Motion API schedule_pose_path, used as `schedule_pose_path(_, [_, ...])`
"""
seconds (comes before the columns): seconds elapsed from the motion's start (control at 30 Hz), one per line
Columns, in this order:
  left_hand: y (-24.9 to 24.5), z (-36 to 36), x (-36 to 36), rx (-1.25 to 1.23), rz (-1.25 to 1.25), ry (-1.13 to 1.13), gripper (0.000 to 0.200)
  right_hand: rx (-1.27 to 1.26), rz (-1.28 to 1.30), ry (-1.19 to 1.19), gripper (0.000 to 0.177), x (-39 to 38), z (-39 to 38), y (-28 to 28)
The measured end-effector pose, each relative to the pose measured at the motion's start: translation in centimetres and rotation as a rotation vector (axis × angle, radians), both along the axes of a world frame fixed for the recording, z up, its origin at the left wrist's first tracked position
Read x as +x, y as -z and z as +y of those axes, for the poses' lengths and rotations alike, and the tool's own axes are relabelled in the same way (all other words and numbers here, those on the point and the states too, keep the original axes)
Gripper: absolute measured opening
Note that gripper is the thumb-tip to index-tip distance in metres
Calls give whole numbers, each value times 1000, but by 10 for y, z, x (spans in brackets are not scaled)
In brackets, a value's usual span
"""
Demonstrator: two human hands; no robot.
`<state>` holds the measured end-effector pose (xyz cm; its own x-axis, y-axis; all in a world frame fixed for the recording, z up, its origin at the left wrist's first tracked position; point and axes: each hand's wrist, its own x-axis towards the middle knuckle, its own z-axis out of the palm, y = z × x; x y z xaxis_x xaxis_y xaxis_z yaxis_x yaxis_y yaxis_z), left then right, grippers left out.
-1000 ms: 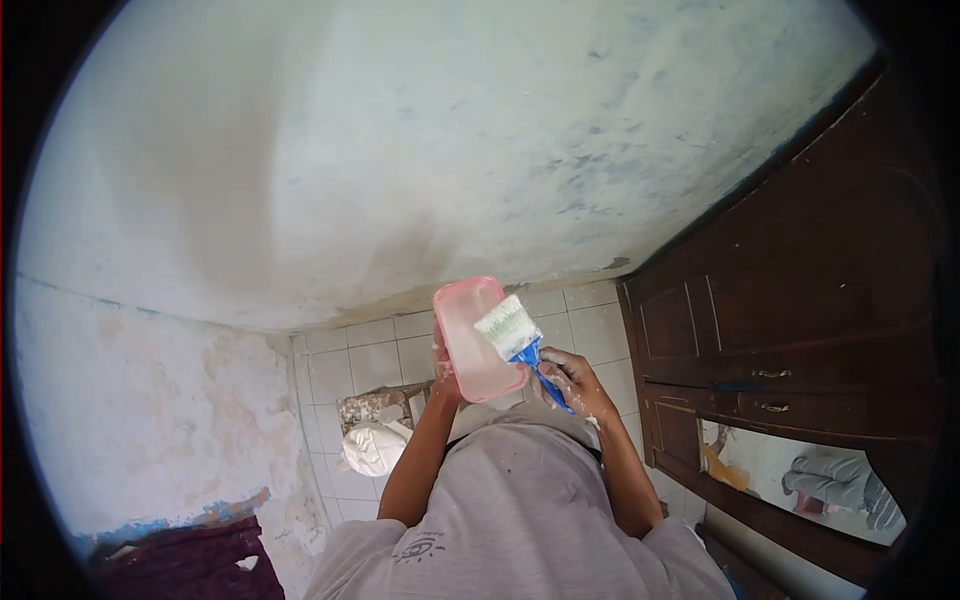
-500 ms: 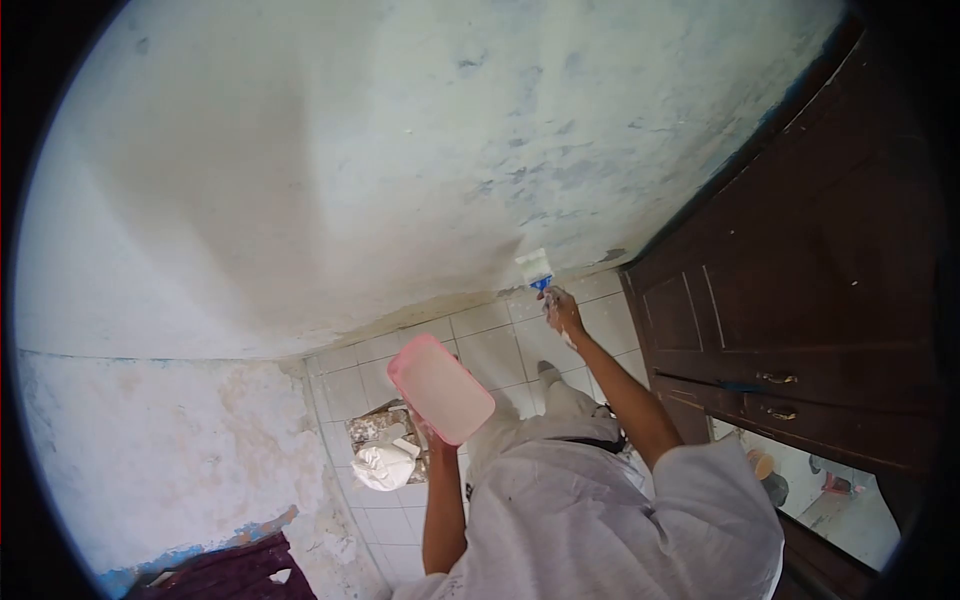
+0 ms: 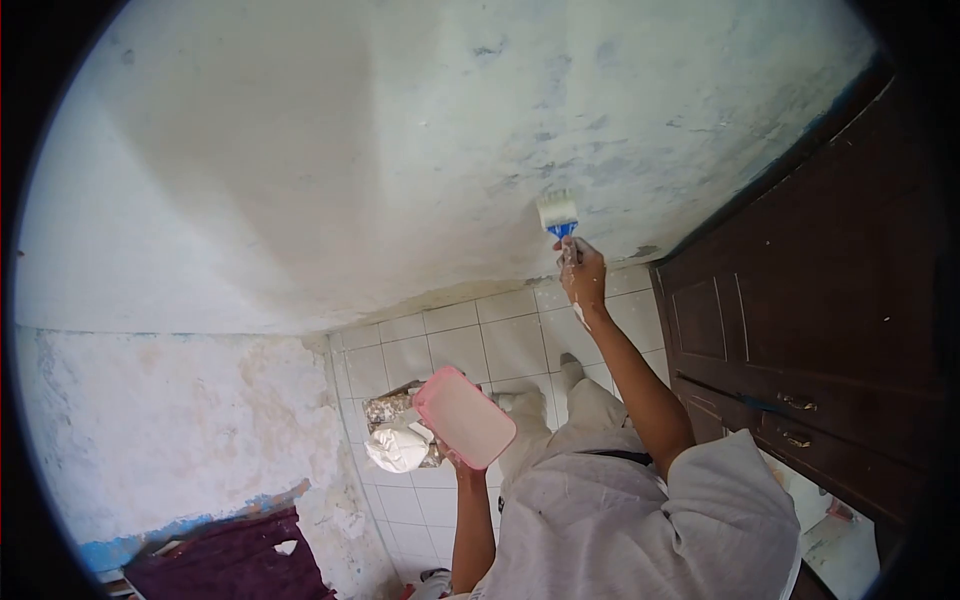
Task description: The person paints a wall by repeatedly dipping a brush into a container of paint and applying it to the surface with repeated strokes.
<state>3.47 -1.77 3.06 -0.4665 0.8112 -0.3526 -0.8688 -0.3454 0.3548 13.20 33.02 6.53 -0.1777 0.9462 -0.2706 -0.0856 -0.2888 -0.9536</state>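
Observation:
My right hand (image 3: 582,270) is closed round the handle of a putty knife (image 3: 560,212). The knife has a blue base and a broad pale blade, held up against the lower part of the patchy wall (image 3: 480,170). White smears mark that hand and wrist. A pink rectangular tub (image 3: 420,403) rests in my left hand (image 3: 458,460), tilted, with a smooth whitish mass (image 3: 468,415) inside. The fingers beneath the tub are mostly hidden.
Dark brown cabinets (image 3: 830,290) line the right side. Below the tub, a white bag (image 3: 398,448) sits on a speckled block-like object (image 3: 385,408) on the tiled floor (image 3: 510,335). Purple cloth (image 3: 230,560) lies at the lower left, by a peeling wall (image 3: 180,430).
My right hand has raised the putty knife higher along the wall. The tub appears slightly lower and further right as the view shifts.

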Motion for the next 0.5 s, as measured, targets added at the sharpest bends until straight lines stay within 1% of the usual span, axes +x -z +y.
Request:
schedule_pose_path(0.07, [-2,-2,2,16,3,-5,87,100,62,2,37,2,-4,-27])
schedule_pose_path(0.1, [-4,0,5,16,14,-15,86,122,151,0,34,1,-6,-37])
schedule_pose_path(0.13, [-5,3,8,17,24,-22,84,164,148,3,35,-2,-4,-28])
schedule_pose_path(0.2, [-13,6,14,21,-24,-29,83,244,139,9,36,-13,5,20])
schedule_pose_path(0.27, [-18,4,14,4,-42,-28,82,209,24,-5,40,-19,11,79])
schedule_pose_path(0.3, [-18,2,13,-11,-38,-23,82,193,-32,-13,42,-21,13,116])
schedule_pose_path(0.37, [-15,-3,11,-55,-10,-23,81,143,-127,-79,42,-23,17,226])
schedule_pose_path(0.4, [-13,-7,10,-83,14,-29,80,120,-174,-111,41,-20,22,258])
schedule_pose_path(0.43, [-13,-9,9,-112,39,-36,80,29,-151,-133,41,-16,23,263])
schedule_pose_path(0.5, [-17,-13,9,-92,37,-49,81,-157,-109,-184,40,-7,18,272])
